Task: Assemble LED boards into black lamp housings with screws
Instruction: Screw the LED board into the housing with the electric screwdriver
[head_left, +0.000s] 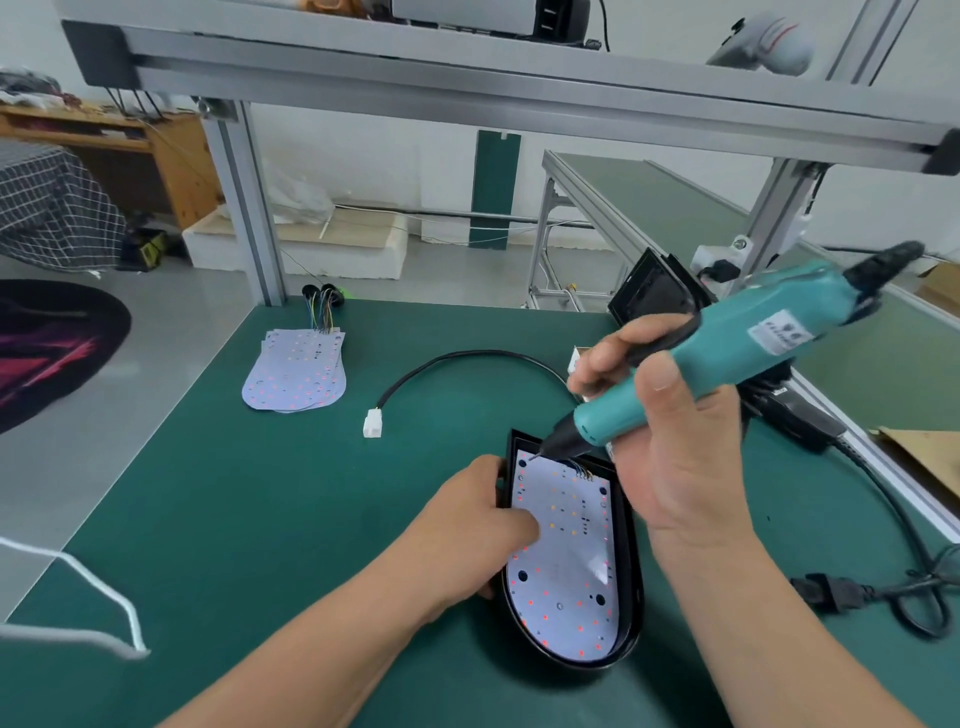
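Note:
A black lamp housing (631, 587) lies on the green bench with a white LED board (566, 561) seated inside it. My left hand (478, 514) grips the housing's left rim, its thumb resting on the board. My right hand (670, 447) holds a teal electric screwdriver (727, 358), tilted down to the left. The bit tip touches the board's top left corner at a screw hole (523, 460).
A stack of spare LED boards (296, 374) with wire bundles lies at the far left. A black cable with a white connector (373, 423) curves across the middle. Another black housing (652, 293) stands at the back right. The screwdriver's power cord (883, 525) trails on the right.

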